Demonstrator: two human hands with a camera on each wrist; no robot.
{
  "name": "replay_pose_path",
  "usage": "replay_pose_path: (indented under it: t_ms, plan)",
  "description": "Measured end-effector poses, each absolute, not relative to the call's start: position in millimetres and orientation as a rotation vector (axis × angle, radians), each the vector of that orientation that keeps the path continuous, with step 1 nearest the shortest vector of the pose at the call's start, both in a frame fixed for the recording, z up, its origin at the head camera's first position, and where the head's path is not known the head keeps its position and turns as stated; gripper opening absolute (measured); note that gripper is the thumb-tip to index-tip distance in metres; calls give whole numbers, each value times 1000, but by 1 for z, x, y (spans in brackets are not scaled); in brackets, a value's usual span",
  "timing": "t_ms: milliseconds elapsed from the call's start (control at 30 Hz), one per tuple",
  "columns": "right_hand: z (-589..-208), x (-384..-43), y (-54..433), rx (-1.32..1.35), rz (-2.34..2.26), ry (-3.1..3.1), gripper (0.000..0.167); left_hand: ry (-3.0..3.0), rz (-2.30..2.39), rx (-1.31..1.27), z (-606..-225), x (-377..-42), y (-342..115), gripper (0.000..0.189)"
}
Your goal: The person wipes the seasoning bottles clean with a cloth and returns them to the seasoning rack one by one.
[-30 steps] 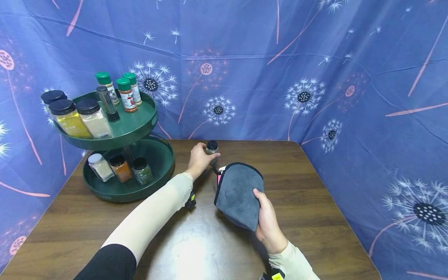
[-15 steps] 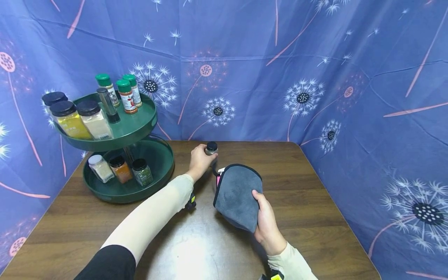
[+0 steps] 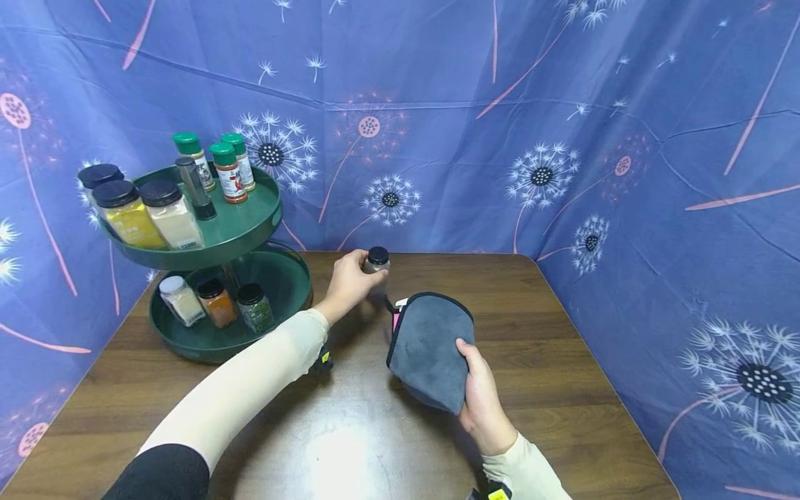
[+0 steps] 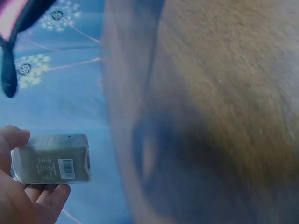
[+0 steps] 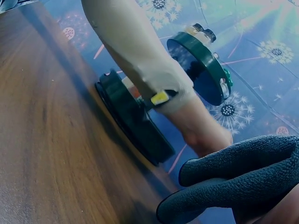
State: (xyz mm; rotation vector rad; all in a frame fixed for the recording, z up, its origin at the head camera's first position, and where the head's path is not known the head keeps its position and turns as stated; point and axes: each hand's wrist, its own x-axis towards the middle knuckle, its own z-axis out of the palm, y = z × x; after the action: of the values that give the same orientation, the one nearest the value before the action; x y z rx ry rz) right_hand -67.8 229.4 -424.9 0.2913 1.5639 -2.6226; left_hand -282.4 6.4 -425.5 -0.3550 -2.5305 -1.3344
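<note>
My left hand (image 3: 350,283) grips a small clear spice jar (image 3: 378,259) with a black lid, far back over the table. In the left wrist view the jar (image 4: 44,161) shows a printed back and a barcode, with thumb on one side and fingers on the other. My right hand (image 3: 481,399) holds a folded grey cloth (image 3: 432,351) with black edging, its thumb on the front. A pink and white tag (image 3: 396,316) and a dark loop show at the cloth's left edge. In the right wrist view the cloth (image 5: 243,179) hangs in two thick folds.
A green two-tier rack (image 3: 250,243) stands at the left. Its upper tier bears several jars and green-capped shakers (image 3: 228,177); the lower one bears three jars (image 3: 215,302). Behind the wooden table (image 3: 531,333) hangs a blue dandelion-print curtain (image 3: 450,173).
My left forearm has swung to the left and the hand has shifted slightly left, still gripping the jar. My right hand and the cloth have stayed almost in place.
</note>
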Motion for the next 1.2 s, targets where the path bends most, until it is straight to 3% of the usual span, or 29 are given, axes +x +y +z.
replay_pose_path:
  t_ms: [433, 800, 1200]
  plan:
    - [-422, -71, 231, 334, -2622, 1593, 26, -2567, -1481, -568, -402, -231, -29, 42]
    - [-424, -74, 229, 291, -2622, 1607, 28, -2609, -1630, -774, -418, -187, -52, 40]
    - [-422, -82, 223, 310, -2619, 1605, 27, -2616, -1636, -888, -438, -170, -59, 40]
